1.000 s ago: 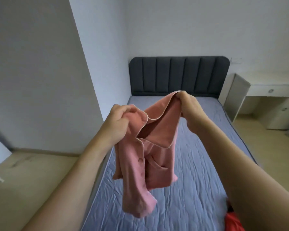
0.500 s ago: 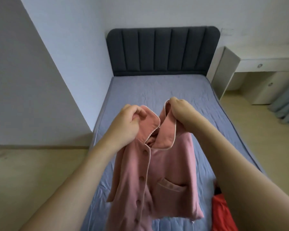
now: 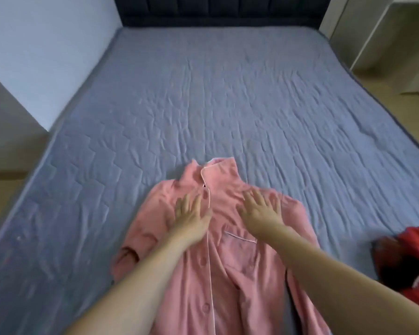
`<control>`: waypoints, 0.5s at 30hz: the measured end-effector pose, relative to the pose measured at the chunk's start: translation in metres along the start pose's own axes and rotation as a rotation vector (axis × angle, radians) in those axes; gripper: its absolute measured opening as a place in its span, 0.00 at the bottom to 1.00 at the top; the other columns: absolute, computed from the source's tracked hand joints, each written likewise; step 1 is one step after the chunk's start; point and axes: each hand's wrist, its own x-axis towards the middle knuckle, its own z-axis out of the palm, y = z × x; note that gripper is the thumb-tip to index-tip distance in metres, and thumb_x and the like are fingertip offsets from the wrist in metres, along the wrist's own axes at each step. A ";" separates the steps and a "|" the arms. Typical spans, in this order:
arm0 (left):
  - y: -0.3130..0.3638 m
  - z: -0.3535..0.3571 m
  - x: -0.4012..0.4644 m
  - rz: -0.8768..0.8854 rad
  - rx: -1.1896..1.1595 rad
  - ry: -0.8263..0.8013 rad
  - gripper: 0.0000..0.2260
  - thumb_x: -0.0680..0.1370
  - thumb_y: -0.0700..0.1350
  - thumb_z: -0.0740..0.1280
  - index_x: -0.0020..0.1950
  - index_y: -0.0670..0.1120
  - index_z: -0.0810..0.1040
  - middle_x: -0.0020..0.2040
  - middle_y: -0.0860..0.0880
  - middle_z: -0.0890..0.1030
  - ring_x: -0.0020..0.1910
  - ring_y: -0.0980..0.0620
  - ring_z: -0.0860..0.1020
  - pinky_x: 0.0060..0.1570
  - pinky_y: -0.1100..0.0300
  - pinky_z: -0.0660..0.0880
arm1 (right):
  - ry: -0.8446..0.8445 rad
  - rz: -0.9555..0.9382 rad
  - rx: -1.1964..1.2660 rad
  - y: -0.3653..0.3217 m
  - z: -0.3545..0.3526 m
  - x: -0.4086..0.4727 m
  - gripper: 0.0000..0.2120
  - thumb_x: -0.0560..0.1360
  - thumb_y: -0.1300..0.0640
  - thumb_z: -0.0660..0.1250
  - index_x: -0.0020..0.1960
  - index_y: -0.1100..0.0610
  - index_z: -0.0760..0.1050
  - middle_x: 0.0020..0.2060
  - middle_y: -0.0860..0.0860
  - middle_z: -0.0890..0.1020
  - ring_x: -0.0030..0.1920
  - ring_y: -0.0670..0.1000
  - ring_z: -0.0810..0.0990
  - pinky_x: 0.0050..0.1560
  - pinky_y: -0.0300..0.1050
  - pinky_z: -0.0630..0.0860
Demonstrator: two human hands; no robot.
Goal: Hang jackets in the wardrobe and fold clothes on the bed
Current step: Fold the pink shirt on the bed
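1. A pink button-front pyjama shirt (image 3: 218,257) is seen laid flat on the near part of the bed, front side up, with its collar pointing towards the headboard and its lower part cut off by the bottom edge of the view.
2. The left hand (image 3: 190,215) is laid flat on the shirt's chest just left of the white-piped placket, with its fingers straight and held together.
3. The right hand (image 3: 259,209) is pressed flat on the chest right of the placket, just above the breast pocket, with its fingers spread.
4. A crumpled red garment (image 3: 411,259) is seen on the bed at the right edge, near the shirt but apart from it.
5. The bed (image 3: 228,97) is covered by a wrinkled, quilted blue-grey sheet.
6. A dark padded headboard (image 3: 218,10) is seen at the far end.
7. A pale piece of furniture (image 3: 353,30) is seen beside the bed at the far right.
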 end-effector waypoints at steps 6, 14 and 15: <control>-0.035 0.132 0.033 0.139 0.269 0.500 0.31 0.74 0.64 0.51 0.77 0.57 0.62 0.78 0.47 0.61 0.78 0.42 0.56 0.70 0.29 0.44 | 0.419 -0.109 -0.180 0.055 0.148 0.027 0.30 0.78 0.35 0.42 0.78 0.42 0.50 0.79 0.48 0.50 0.78 0.54 0.45 0.72 0.55 0.30; -0.031 0.122 0.022 0.096 0.273 0.452 0.29 0.80 0.63 0.46 0.80 0.57 0.48 0.81 0.50 0.47 0.79 0.46 0.44 0.72 0.34 0.37 | 0.250 -0.227 0.054 0.063 0.118 0.002 0.27 0.81 0.41 0.51 0.78 0.46 0.55 0.78 0.50 0.55 0.77 0.53 0.54 0.75 0.52 0.48; -0.027 0.117 0.011 0.064 0.264 0.415 0.28 0.80 0.61 0.46 0.80 0.56 0.48 0.81 0.49 0.46 0.79 0.45 0.43 0.72 0.34 0.37 | 0.261 -0.267 0.179 0.071 0.104 -0.011 0.24 0.80 0.46 0.56 0.75 0.49 0.62 0.74 0.52 0.65 0.73 0.54 0.64 0.71 0.47 0.57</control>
